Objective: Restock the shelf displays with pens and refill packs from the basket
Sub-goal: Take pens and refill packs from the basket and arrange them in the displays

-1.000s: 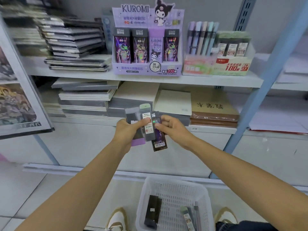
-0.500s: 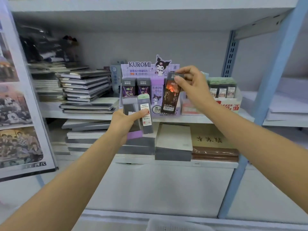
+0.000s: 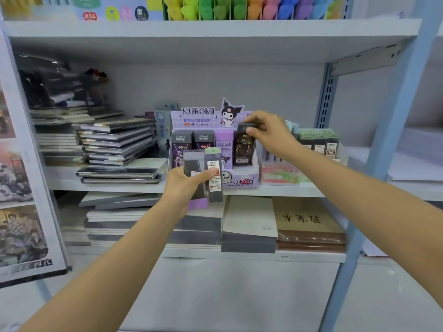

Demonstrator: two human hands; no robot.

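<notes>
Right hand [image 3: 268, 133] pinches the top of a dark refill pack [image 3: 243, 149], which stands upright in the rightmost slot of the purple display box [image 3: 242, 179] on the middle shelf [image 3: 275, 190]. Left hand [image 3: 185, 188], below the box front, grips a fan of packs [image 3: 203, 173], thumb across them.

Stacked notebooks [image 3: 115, 140] lie in leaning piles on the left of the middle shelf. Below, more flat stacks [image 3: 124, 219] sit beside a grey pad [image 3: 248, 219] and a brown book with calligraphy [image 3: 305, 220]. Posters [image 3: 19, 226] hang at far left; coloured sponge-like blocks [image 3: 239, 8] line the top shelf.
</notes>
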